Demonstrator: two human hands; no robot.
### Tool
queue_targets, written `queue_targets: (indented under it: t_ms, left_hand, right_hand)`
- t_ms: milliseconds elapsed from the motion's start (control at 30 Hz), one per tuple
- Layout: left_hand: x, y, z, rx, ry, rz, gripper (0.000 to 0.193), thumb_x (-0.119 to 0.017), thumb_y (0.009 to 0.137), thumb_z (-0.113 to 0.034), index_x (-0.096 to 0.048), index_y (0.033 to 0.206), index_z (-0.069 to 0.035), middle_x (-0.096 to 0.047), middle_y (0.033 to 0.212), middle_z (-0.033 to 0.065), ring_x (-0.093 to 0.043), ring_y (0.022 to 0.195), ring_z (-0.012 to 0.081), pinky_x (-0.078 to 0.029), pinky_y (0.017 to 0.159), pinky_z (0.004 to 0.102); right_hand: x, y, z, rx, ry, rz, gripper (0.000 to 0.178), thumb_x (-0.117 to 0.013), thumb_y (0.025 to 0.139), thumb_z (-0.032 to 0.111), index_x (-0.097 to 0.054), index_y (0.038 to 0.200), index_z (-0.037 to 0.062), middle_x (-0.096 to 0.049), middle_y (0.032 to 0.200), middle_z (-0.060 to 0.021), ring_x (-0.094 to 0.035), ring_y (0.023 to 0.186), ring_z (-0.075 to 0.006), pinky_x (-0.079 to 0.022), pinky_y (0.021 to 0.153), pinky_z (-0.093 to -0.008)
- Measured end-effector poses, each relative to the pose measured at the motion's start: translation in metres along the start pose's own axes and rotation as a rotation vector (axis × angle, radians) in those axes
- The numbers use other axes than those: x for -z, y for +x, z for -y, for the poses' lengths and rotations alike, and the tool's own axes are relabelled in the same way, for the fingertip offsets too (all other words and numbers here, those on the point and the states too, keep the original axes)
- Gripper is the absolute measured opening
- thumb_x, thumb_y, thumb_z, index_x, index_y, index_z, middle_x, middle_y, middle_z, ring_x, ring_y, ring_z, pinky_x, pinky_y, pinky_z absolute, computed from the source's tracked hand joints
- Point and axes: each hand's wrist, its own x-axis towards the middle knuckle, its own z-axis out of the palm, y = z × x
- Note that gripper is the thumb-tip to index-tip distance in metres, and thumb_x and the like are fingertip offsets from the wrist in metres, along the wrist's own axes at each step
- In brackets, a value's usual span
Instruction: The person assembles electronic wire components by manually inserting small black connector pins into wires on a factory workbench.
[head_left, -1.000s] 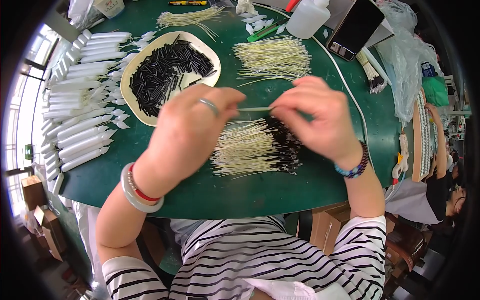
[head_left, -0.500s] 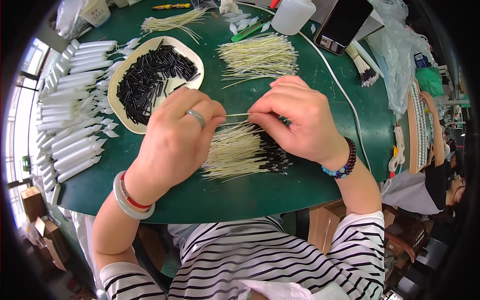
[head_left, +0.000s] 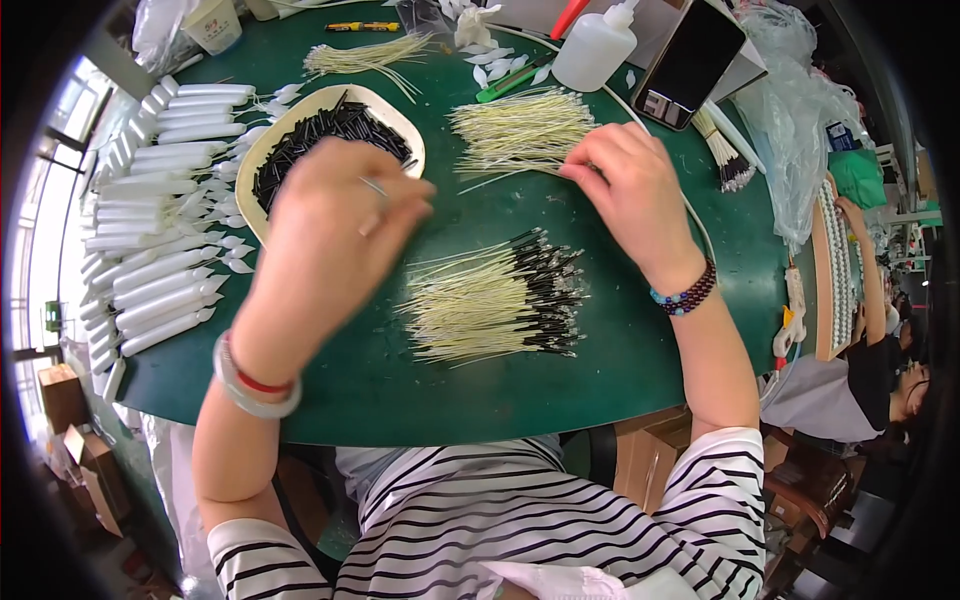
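Note:
My right hand pinches with thumb and forefinger at the right end of a thin pale yellow wire, at the near edge of a far pile of such wires. Blurred by motion, my left hand hangs over the near side of a cream tray; whether its fingers hold anything is unclear. Short black tubes fill the tray, partly hidden by that hand. Between my forearms lies a nearer bundle of wires, with black sleeves on their right ends.
White candle-shaped lights lie in rows at the left. Toward the back are a small wire bundle, a green cutter, a white squeeze bottle and a phone. A glue gun hangs at the right edge.
My hands have parted from the wire they held between them. The right moved up and right to the far pile; the left shifted slightly left toward the tray. The nearer bundle is now uncovered.

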Motion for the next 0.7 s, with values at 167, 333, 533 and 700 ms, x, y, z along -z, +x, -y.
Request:
queue_targets:
  t_ms: [167, 333, 533, 700]
  left_hand:
    - [0.014, -0.003, 0.032, 0.197, 0.111, 0.080, 0.015, -0.070, 0.071, -0.007, -0.071, 0.084, -0.001, -0.064, 0.079, 0.0134, -0.059, 0.081, 0.0305, -0.047, 0.075, 0.0386]
    - [0.010, -0.001, 0.034, 0.265, 0.003, 0.193, 0.010, -0.067, 0.073, -0.003, -0.066, 0.081, 0.002, -0.063, 0.080, 0.0126, -0.060, 0.079, 0.0287, -0.047, 0.073, 0.0362]
    - [-0.001, 0.002, 0.035, 0.134, 0.162, 0.167, 0.004, -0.059, 0.077, -0.001, -0.059, 0.078, 0.003, -0.058, 0.074, 0.0140, -0.057, 0.076, 0.0300, -0.046, 0.070, 0.0382]
    - [0.002, 0.006, 0.033, 0.133, 0.137, 0.235, 0.006, -0.057, 0.079, -0.001, -0.059, 0.082, 0.003, -0.059, 0.076, 0.0150, -0.057, 0.077, 0.0308, -0.046, 0.071, 0.0385]
  right_hand:
    - [0.005, 0.005, 0.013, 0.009, -0.063, -0.010, 0.014, -0.071, 0.076, 0.012, -0.057, 0.078, 0.0076, -0.060, 0.075, -0.0023, -0.055, 0.074, -0.0213, -0.043, 0.064, -0.0337]
    - [0.011, 0.001, 0.015, -0.280, 0.377, 0.080, 0.013, -0.072, 0.077, 0.007, -0.063, 0.086, 0.0026, -0.063, 0.074, -0.0055, -0.060, 0.069, -0.0196, -0.048, 0.062, -0.0299]
    - [0.013, -0.002, 0.008, -0.379, 0.518, 0.111, 0.014, -0.071, 0.076, 0.004, -0.068, 0.089, 0.0005, -0.064, 0.076, -0.0074, -0.062, 0.066, -0.0135, -0.049, 0.061, -0.0243]
    - [0.018, 0.002, 0.008, -0.390, 0.492, 0.130, 0.013, -0.071, 0.076, 0.002, -0.068, 0.089, -0.0001, -0.065, 0.079, -0.0071, -0.062, 0.068, -0.0139, -0.048, 0.061, -0.0239]
